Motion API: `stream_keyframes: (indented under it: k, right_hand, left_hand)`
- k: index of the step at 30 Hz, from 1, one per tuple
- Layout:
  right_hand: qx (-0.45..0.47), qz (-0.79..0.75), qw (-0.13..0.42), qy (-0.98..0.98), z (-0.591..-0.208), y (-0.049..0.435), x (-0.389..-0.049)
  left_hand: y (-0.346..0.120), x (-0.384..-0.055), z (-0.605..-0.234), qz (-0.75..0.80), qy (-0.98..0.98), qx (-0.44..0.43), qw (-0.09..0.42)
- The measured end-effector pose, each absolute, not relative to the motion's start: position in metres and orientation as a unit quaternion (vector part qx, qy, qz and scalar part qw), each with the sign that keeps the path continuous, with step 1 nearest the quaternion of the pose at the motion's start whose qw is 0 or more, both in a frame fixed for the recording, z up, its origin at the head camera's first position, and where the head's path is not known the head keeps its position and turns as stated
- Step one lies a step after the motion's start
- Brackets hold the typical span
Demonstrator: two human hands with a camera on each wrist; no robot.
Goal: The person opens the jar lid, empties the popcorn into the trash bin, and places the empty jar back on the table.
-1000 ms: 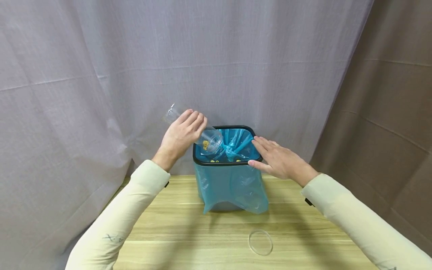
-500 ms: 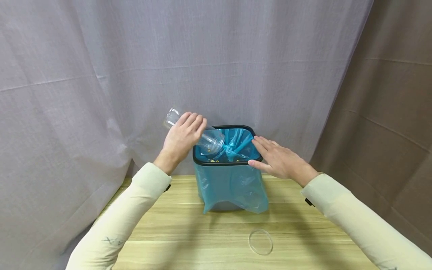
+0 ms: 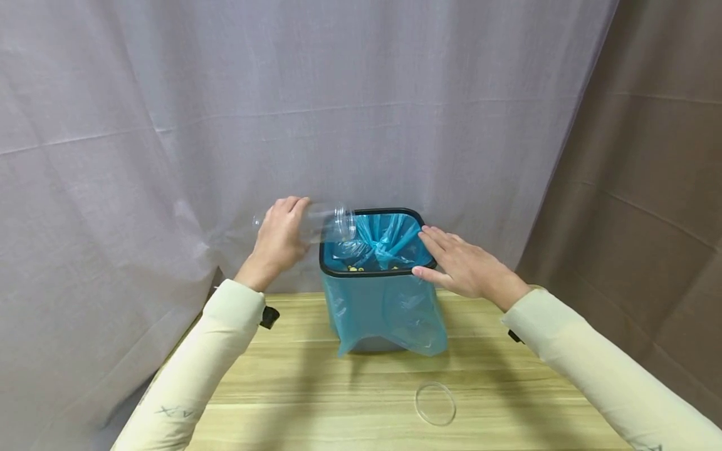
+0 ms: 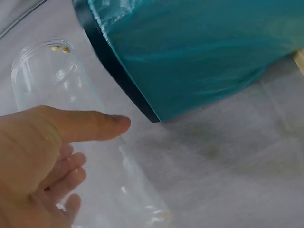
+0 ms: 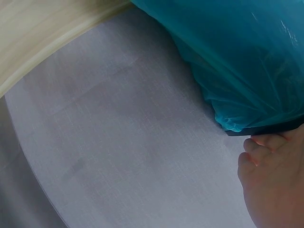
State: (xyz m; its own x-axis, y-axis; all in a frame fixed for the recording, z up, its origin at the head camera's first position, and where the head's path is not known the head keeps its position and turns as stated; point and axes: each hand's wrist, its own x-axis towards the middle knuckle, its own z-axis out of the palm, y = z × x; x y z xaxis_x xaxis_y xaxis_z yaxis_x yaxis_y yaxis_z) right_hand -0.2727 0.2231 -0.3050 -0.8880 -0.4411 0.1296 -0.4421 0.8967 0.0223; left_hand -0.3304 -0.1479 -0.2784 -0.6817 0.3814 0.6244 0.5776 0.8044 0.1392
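My left hand (image 3: 277, 239) grips a clear plastic jar (image 3: 328, 222), lying nearly level with its mouth over the left rim of a small bin. In the left wrist view a few yellow bits (image 4: 60, 49) cling just inside the jar's mouth. The bin has a black rim (image 3: 372, 274) and is lined with a blue bag (image 3: 389, 307), knotted inside. Yellow pieces (image 3: 354, 269) show in the bag behind the front rim. My right hand (image 3: 465, 266) rests with straight fingers on the bin's right rim; the right wrist view shows its fingertips (image 5: 249, 144) at that rim.
A thin clear ring (image 3: 416, 407) lies on the wooden table (image 3: 338, 407) in front of the bin. Grey curtain cloth (image 3: 361, 125) hangs close behind the bin, and a brown cloth (image 3: 648, 188) hangs at the right.
The left hand has drawn the jar leftward and turned it from mouth-down to nearly level. The yellow pieces in it have dwindled to a few bits. The right hand has stayed put.
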Motion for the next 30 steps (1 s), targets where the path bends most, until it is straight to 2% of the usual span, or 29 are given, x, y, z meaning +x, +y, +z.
stream_keyframes:
  k: [6,20,23,30]
  right_hand:
    - [0.227,0.006,0.066,-0.972,-0.306,0.222,-0.272]
    - [0.23,0.008,0.068,-0.971,-0.305,0.222,-0.27]
    - [0.229,0.01,0.068,-0.971,-0.305,0.222,-0.27]
    - [0.228,0.015,0.067,-0.971,-0.305,0.223,-0.268]
  left_hand:
    - [-0.163,-0.331,-0.283,-0.287,-0.907,-0.221,0.215]
    - [-0.191,-0.329,-0.321,-0.533,-0.828,-0.147,0.089]
    - [-0.194,-0.328,-0.332,-0.581,-0.8,-0.13,0.073]
    - [-0.196,-0.326,-0.367,-0.643,-0.754,-0.109,0.073]
